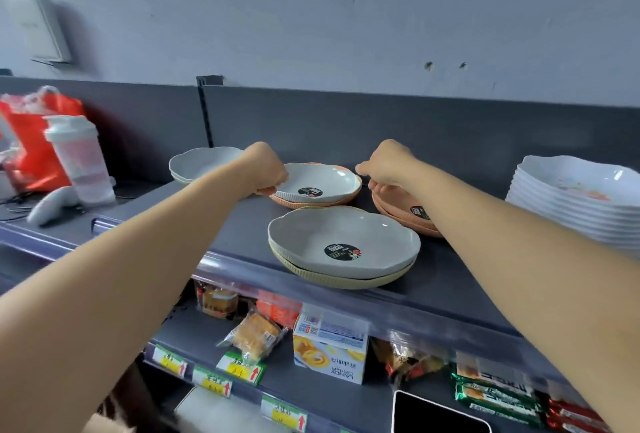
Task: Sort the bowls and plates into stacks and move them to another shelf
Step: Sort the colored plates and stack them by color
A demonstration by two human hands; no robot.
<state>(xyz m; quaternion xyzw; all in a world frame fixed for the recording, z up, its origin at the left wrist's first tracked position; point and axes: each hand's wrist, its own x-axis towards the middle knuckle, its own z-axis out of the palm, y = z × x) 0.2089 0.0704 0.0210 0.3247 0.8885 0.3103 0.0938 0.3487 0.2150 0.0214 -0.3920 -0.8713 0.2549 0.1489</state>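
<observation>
On the dark top shelf (pixel 239 225) a grey scalloped plate (pixel 322 180) lies on a pink plate (pixel 287 203). My left hand (pixel 268 171) grips the grey plate's left rim. My right hand (pixel 388 166) is at its right rim, thumb and fingers apart, above a stack of pink plates (pixel 403 214). Nearer the shelf's front edge, another grey plate (pixel 343 242) sits on a cream plate (pixel 346 282). A short stack of grey plates (pixel 202 164) stands at the back left. A tall stack of white bowls (pixel 571 204) stands at the far right.
A white shaker bottle (pixel 79 159), a red bag (pixel 33 142) and a white handheld device (pixel 52 204) sit on the shelf's left end. The shelf below holds wrapped snacks (pixel 256 332), a carton (pixel 329 346) and price tags (pixel 211 382). A grey wall rises behind.
</observation>
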